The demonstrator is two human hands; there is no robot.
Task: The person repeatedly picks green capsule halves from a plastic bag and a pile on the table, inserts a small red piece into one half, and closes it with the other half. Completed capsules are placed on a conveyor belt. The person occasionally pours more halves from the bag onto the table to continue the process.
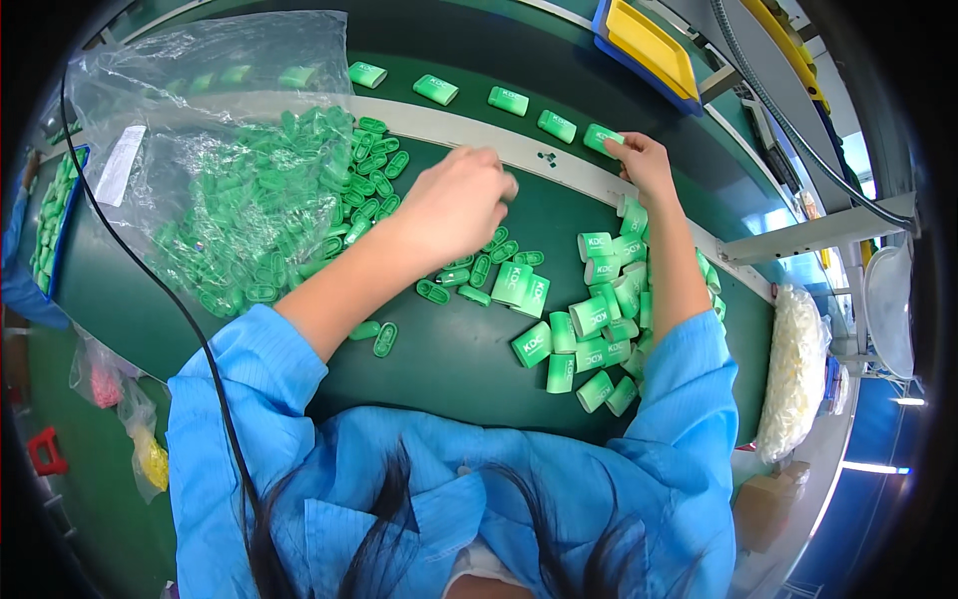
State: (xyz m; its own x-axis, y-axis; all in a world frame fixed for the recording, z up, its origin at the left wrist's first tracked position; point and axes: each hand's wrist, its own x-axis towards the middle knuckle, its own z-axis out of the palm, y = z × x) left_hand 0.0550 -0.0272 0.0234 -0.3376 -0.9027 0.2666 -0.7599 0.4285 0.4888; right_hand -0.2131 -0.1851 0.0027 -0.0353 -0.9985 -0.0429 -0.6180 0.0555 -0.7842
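Note:
My right hand (644,165) reaches to the far strip. Its thumb and fingers pinch a light-green flat case (602,138), last in a spaced row of similar cases (509,101). My left hand (457,200) hovers over the middle of the green table, fingers curled in. Whatever it may hold is hidden. Below it lie loose dark-green oval pieces (480,271) with slots in them. More oval pieces (284,160) fill and spill from a large clear plastic bag (210,110) at the left. A heap of light-green cases (589,315) lies near my right forearm, with two cases (512,284) set apart.
A pale rail (439,125) runs between the table and the dark far strip. At the back stands a yellow tray (649,50). A metal arm (818,232) juts in at right, above a bag of whitish pieces (793,374). A black cable (165,280) hangs down the left.

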